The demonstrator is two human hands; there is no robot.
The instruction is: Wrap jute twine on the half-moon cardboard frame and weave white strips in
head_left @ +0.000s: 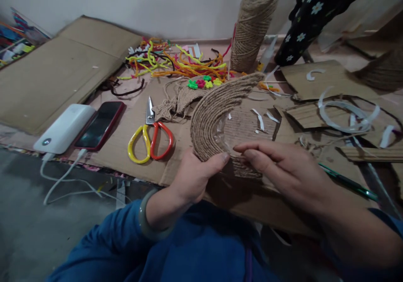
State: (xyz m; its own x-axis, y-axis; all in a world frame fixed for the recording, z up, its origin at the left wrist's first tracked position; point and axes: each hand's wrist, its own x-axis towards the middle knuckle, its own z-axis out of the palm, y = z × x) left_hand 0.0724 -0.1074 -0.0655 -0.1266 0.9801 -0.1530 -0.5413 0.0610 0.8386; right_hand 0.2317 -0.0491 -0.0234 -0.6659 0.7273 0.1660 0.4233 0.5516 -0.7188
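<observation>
My left hand [198,175] grips the lower part of a crescent-shaped piece [206,124] covered in rows of jute twine, thumb on top. A bare inner area shows in its curve, with something clear and shiny along the edge. My right hand [283,168] is at the right of the lower end, thumb and index finger pinched together; what is between them, if anything, is too small to make out. Scissors [151,143] with one yellow and one red handle lie left of the piece. Behind it sits another twine piece [189,97] with small colourful flowers [204,82].
A white power bank [64,129] and a phone [100,126] lie at left, cables hanging over the edge. Fuzzy coloured stems [176,66] and a twine spool [253,30] stand behind. Cardboard scraps [327,80], a clear plastic coil [346,116] and a green cutter [348,181] lie right.
</observation>
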